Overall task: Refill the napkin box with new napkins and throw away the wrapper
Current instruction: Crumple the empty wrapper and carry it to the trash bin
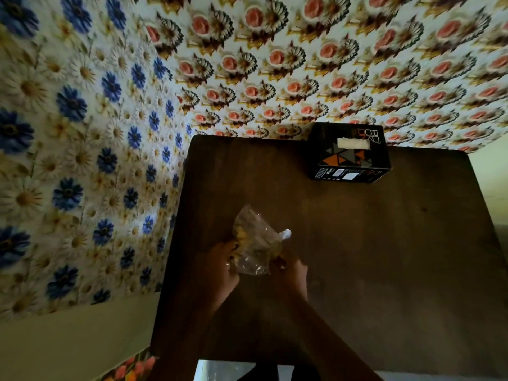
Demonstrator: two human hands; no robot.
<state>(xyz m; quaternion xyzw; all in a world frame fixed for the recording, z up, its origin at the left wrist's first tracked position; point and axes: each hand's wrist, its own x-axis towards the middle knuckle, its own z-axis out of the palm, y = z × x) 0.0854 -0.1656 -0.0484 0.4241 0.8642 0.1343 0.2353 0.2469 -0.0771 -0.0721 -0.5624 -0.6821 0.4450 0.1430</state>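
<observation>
The left hand (222, 266) and the right hand (291, 270) meet over the dark wooden table (384, 257), fingers of both clamped on a crumpled clear plastic wrapper (254, 243) held between them. Well apart, the black napkin box (350, 158) sits near the table's far right corner, white napkins (353, 143) showing in its slot.

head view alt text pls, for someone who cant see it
Two bare hands, left hand and right hand, crumple a clear plastic wrapper over a dark wooden table. A black napkin box sits at the far edge.
</observation>
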